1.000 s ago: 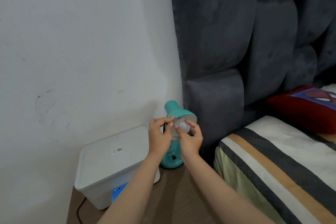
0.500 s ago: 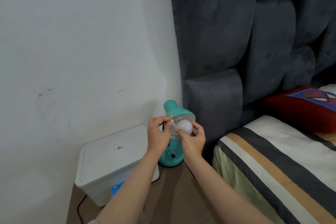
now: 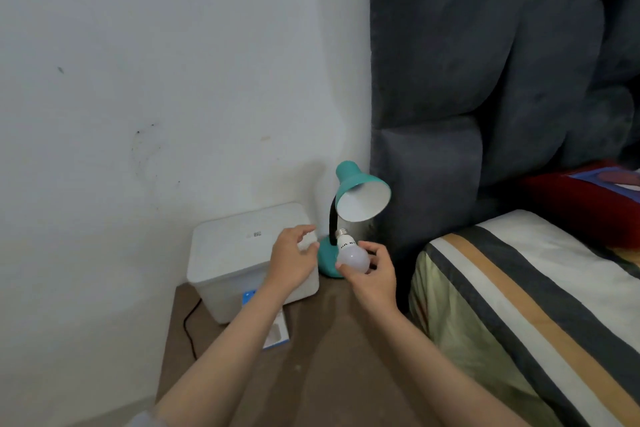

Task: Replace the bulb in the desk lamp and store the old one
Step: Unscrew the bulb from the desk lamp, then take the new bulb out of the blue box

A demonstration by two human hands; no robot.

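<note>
Right hand (image 3: 375,276) grips white bulb (image 3: 351,255) by its globe, screw base up, clear of and just below the teal desk lamp (image 3: 360,199) shade, in front of lamp base; left hand (image 3: 292,258) loosely open, empty, over white lidded bin (image 3: 239,253) on counter (image 3: 329,357).

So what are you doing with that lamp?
A person is changing its bulb. The right hand holds the white bulb, already out of the teal desk lamp, whose shade looks empty. The left hand hovers open beside it, over a white box on the bedside table.
</note>
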